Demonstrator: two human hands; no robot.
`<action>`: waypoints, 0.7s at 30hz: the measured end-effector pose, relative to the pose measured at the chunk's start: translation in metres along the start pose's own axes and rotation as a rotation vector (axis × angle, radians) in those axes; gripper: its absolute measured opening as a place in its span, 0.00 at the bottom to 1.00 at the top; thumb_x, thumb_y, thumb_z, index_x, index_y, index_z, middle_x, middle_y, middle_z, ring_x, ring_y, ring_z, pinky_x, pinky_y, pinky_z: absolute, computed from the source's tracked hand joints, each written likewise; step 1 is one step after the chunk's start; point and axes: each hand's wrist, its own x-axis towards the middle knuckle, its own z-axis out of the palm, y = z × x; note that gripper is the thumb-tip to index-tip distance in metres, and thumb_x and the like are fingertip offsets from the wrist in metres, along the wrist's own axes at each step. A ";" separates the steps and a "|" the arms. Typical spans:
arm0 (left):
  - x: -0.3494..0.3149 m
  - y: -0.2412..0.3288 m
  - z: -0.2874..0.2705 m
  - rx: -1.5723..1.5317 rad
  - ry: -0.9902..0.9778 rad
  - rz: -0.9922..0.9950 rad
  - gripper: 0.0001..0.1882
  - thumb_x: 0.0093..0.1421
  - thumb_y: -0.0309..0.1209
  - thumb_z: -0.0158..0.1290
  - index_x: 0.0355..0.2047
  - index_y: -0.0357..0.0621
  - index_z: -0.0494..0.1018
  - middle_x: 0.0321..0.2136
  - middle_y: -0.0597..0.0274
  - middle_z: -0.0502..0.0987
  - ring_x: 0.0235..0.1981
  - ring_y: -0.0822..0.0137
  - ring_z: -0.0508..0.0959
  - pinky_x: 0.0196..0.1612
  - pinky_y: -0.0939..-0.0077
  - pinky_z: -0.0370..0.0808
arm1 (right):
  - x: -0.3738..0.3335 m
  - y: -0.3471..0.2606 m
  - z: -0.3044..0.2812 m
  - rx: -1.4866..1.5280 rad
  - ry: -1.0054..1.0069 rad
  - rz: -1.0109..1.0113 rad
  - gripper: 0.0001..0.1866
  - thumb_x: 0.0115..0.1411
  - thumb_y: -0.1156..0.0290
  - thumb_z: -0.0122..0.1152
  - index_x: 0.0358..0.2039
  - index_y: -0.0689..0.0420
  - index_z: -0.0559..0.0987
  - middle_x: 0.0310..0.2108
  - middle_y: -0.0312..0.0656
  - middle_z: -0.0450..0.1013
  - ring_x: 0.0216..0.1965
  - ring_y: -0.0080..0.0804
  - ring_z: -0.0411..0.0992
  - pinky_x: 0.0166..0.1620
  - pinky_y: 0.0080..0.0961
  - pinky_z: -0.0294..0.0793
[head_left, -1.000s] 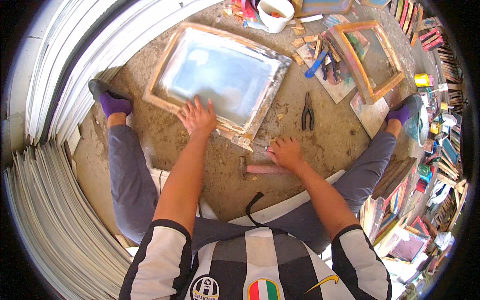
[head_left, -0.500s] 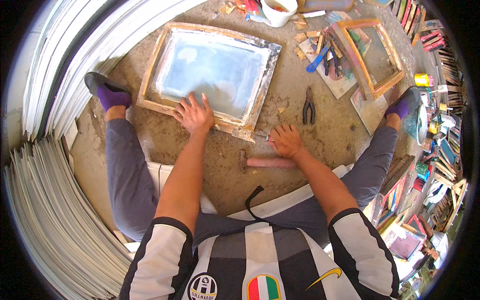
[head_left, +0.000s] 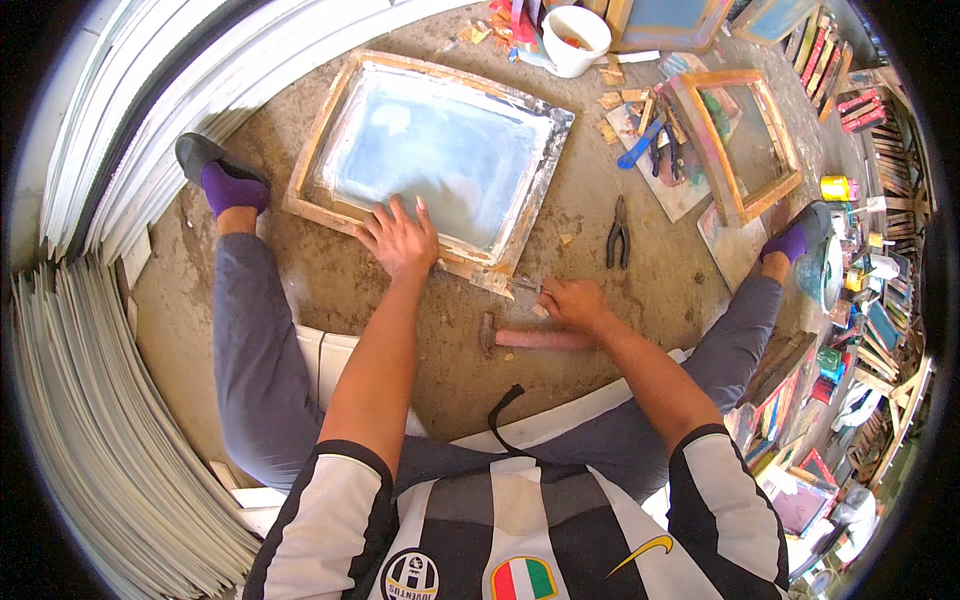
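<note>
A wooden screen frame (head_left: 540, 190) with pale blue mesh lies on the floor in front of me, its wood worn and smeared white. My left hand (head_left: 402, 240) rests over its near edge, fingers spread onto the mesh. Beside the near right corner, my right hand (head_left: 572, 303) is closed around a slim metal-bladed tool (head_left: 524, 286), whose tip is at the corner; the fingers hide most of its handle. Just below that hand lies a hammer (head_left: 540, 340) with a pinkish handle. Black-handled pliers (head_left: 619, 235) lie farther to the right.
Another wooden frame (head_left: 745, 145) leans at the right near a board (head_left: 675, 195) carrying a blue-handled tool (head_left: 642, 142) and wood scraps. A white bucket (head_left: 576, 42) stands at the back. Stacked white sheets (head_left: 110, 430) line the left; cluttered frames and containers fill the far right.
My right hand has turned slightly at the frame's corner, showing the thumb more, still holding the tool. My left hand stays on the frame. The whole view has shifted slightly.
</note>
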 end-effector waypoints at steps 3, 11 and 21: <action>-0.002 -0.003 0.002 0.000 0.040 0.000 0.31 0.72 0.55 0.33 0.62 0.46 0.66 0.57 0.48 0.66 0.63 0.49 0.63 0.71 0.37 0.42 | -0.001 -0.008 -0.006 -0.033 -0.086 0.051 0.17 0.67 0.53 0.54 0.37 0.55 0.75 0.26 0.53 0.79 0.29 0.58 0.78 0.32 0.53 0.76; -0.001 -0.007 0.010 -0.043 0.113 0.021 0.32 0.71 0.57 0.34 0.61 0.46 0.68 0.56 0.45 0.69 0.62 0.46 0.65 0.69 0.35 0.46 | 0.000 -0.055 -0.054 -0.034 -0.272 0.218 0.21 0.69 0.51 0.49 0.41 0.57 0.77 0.28 0.56 0.79 0.31 0.60 0.79 0.36 0.55 0.77; 0.000 -0.004 0.005 -0.013 0.063 0.001 0.31 0.72 0.56 0.34 0.61 0.47 0.67 0.56 0.49 0.67 0.62 0.50 0.64 0.70 0.37 0.44 | 0.005 -0.015 -0.025 -0.088 -0.105 0.028 0.16 0.66 0.53 0.55 0.37 0.54 0.75 0.27 0.51 0.78 0.29 0.55 0.78 0.31 0.50 0.77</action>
